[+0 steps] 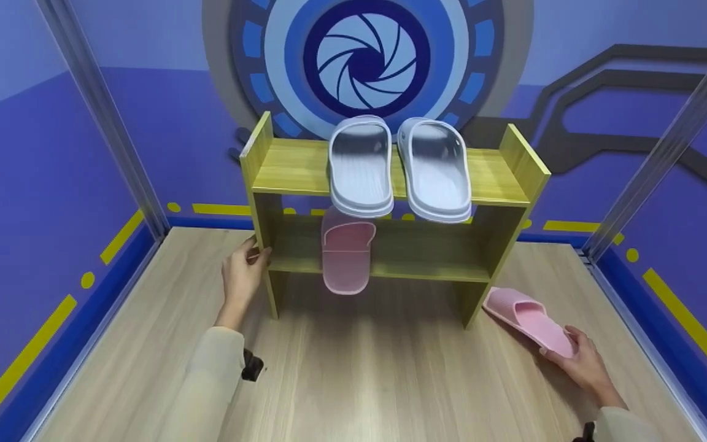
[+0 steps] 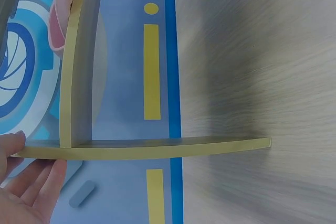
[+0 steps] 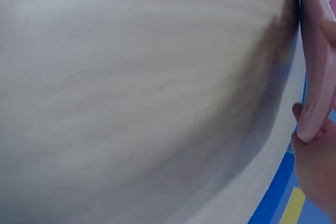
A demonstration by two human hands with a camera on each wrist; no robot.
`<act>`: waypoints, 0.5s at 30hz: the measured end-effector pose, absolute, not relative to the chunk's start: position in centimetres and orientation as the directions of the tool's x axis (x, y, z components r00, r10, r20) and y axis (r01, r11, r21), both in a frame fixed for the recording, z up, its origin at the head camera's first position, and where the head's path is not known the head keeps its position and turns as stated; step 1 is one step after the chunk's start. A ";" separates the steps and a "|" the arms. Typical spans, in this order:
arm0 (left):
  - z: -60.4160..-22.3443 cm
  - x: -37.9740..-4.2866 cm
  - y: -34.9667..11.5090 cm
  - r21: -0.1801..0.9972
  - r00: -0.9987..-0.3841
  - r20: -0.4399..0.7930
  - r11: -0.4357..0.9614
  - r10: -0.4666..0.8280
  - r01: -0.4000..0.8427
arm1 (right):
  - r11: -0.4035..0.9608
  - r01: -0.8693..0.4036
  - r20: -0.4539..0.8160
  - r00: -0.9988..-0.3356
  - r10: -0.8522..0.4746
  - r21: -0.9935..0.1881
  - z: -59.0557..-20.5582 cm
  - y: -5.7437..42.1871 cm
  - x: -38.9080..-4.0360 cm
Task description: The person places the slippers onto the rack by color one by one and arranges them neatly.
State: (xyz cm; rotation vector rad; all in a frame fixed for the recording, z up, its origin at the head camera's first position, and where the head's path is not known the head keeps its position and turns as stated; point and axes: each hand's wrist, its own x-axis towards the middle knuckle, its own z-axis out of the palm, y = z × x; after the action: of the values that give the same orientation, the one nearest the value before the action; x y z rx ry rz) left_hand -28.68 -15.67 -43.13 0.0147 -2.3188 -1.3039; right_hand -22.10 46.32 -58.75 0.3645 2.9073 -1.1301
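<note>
My left hand [image 1: 244, 273] pinches the front edge of the left side panel of a wooden shoe rack [image 1: 378, 270]; in the left wrist view the thumb lies on one face of the panel [image 2: 126, 151] and the fingers on the other. At the lower right, my right hand [image 1: 585, 362] grips a pink slipper [image 1: 528, 319] by its heel end. Its toe points toward the rack's right leg, and the heel appears raised off the tabletop. A second pink slipper [image 1: 347, 270] sits on the middle shelf, left of centre, its heel jutting past the front edge.
Two pale grey clogs, a left one [image 1: 361, 175] and a right one [image 1: 438, 178], stand side by side on the top shelf, heels over its front edge. The wood-grain tabletop [image 1: 341, 380] is bounded by blue walls [image 1: 34, 202] with metal corner posts.
</note>
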 end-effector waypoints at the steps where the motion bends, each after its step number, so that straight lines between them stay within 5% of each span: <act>1: -43.1 -28.7 -15.7 0.810 -0.888 0.394 0.546 -0.237 0.214 | 0.721 0.205 -0.082 -0.976 0.202 -0.662 -59.1 46.9 -22.3; 15: -43.0 -28.6 -15.7 0.808 -0.895 0.383 0.553 -0.229 0.204 | 0.705 0.156 -0.148 -0.986 0.072 -0.692 -53.5 46.3 -19.3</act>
State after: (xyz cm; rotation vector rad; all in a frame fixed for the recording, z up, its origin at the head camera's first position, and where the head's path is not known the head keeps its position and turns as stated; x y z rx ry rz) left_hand -28.59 -15.74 -43.05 0.0204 -2.3415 -1.3010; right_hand -19.34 46.33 -53.53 0.1872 2.7977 -1.1514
